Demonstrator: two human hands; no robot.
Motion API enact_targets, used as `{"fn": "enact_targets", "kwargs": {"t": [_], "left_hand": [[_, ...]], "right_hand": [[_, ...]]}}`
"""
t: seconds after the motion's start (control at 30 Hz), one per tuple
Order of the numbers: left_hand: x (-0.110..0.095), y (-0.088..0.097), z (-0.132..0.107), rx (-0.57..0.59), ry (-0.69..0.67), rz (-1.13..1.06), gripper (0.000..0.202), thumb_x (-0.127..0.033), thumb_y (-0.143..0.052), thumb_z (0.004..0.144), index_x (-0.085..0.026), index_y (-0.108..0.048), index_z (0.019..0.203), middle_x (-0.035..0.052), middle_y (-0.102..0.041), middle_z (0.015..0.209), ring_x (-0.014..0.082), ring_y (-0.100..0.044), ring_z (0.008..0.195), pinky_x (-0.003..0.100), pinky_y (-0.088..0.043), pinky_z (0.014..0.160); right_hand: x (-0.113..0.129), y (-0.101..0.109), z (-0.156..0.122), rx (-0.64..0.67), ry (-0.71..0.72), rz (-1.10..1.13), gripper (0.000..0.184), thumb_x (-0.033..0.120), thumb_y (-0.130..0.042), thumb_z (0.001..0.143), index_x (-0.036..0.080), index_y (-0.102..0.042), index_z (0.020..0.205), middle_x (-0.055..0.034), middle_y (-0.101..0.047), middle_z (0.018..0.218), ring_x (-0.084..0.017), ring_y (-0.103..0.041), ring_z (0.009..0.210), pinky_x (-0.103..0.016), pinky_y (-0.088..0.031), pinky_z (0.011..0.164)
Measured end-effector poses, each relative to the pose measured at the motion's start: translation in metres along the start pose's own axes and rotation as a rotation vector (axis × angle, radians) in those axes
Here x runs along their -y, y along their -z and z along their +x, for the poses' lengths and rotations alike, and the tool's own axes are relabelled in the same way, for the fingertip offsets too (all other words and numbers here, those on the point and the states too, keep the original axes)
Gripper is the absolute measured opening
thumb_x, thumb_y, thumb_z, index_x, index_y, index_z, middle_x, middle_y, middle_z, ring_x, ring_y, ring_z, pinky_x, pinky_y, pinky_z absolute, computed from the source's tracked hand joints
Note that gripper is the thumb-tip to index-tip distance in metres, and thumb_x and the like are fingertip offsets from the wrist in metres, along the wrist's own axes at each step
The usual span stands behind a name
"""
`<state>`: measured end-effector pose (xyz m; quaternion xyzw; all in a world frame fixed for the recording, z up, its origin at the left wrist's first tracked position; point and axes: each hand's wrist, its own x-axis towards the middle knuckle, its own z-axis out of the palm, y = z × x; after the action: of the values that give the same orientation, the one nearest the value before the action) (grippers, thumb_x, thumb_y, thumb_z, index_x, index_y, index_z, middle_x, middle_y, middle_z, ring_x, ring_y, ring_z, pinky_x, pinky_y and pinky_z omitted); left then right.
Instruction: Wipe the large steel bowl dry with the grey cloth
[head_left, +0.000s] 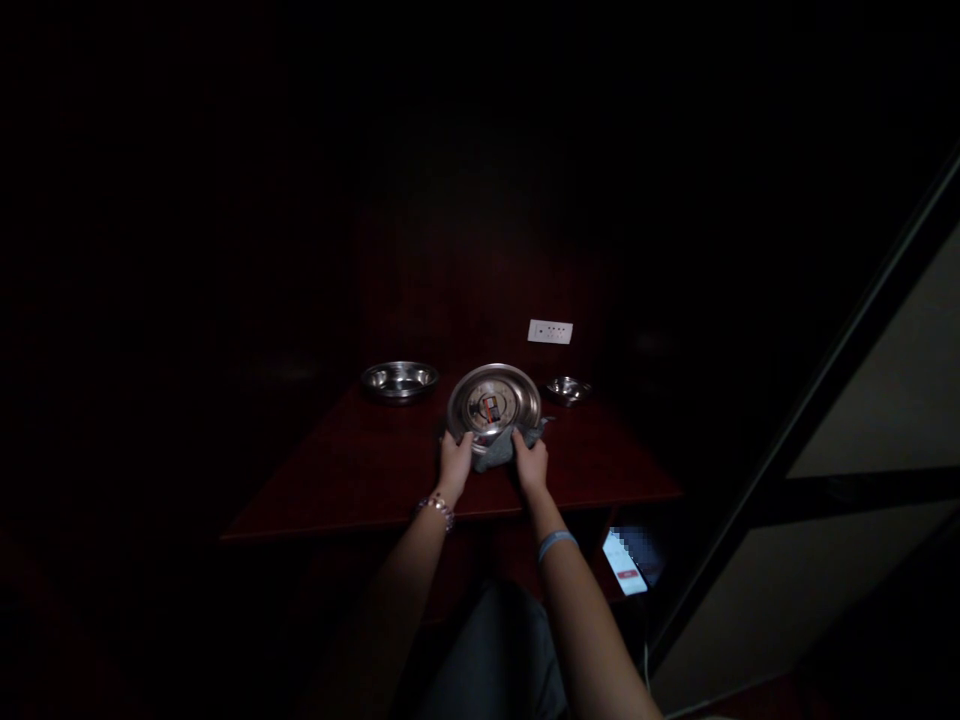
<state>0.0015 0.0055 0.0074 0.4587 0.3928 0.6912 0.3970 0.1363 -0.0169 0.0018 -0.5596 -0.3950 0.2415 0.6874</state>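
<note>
A round steel plate with a sticker at its centre is tilted up toward me above the red tabletop. My left hand grips its lower left rim, thumb on the inner face. At the lower right rim, my right hand is closed on a grey cloth, which is pressed against the plate. The fingers of both hands are mostly hidden behind the plate and cloth.
On the red table, a shiny steel dish stands at the back left and a small steel bowl at the back right. A white socket panel is on the wall. Below the table's right side glows a phone.
</note>
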Motion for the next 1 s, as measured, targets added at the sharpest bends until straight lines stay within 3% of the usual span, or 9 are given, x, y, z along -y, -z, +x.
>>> {"fn": "enact_targets", "kwargs": {"t": [0.2,0.33,0.5,1.0], "left_hand": [[0.006,0.000,0.002,-0.037,-0.069,-0.062,0.047,-0.015,-0.062,0.078,-0.018,-0.055,0.124,0.0104,-0.063,0.132,0.0203,-0.059,0.123,0.035,-0.040,0.112],[0.011,-0.001,0.004,-0.009,-0.036,-0.047,0.035,-0.017,-0.063,0.078,-0.015,-0.062,0.113,0.0116,-0.069,0.121,0.0220,-0.064,0.114,0.039,-0.043,0.108],[0.010,-0.001,0.005,0.025,-0.044,-0.033,0.034,-0.016,-0.068,0.074,-0.015,-0.065,0.108,0.0105,-0.073,0.112,0.0221,-0.068,0.106,0.040,-0.046,0.105],[0.007,0.000,0.002,0.006,-0.047,-0.036,0.037,-0.012,-0.068,0.073,-0.015,-0.065,0.110,0.0124,-0.071,0.117,0.0247,-0.066,0.112,0.042,-0.044,0.108]], "right_hand": [[0.000,0.000,0.000,0.016,0.010,-0.010,0.046,0.050,-0.069,0.075,0.010,-0.075,0.096,-0.0171,-0.077,0.102,-0.029,-0.072,0.099,-0.034,-0.052,0.088],[0.002,0.000,-0.001,0.024,0.001,0.022,0.046,0.050,-0.067,0.077,0.009,-0.075,0.096,-0.0166,-0.077,0.100,-0.029,-0.072,0.096,-0.034,-0.053,0.086],[0.003,0.001,-0.003,0.025,-0.003,0.032,0.046,0.050,-0.067,0.077,0.010,-0.075,0.098,-0.0157,-0.077,0.101,-0.029,-0.072,0.098,-0.032,-0.054,0.085],[-0.005,-0.002,0.001,0.017,-0.006,0.010,0.046,0.051,-0.067,0.076,0.010,-0.075,0.094,-0.0163,-0.077,0.099,-0.028,-0.072,0.095,-0.032,-0.053,0.083]]}}
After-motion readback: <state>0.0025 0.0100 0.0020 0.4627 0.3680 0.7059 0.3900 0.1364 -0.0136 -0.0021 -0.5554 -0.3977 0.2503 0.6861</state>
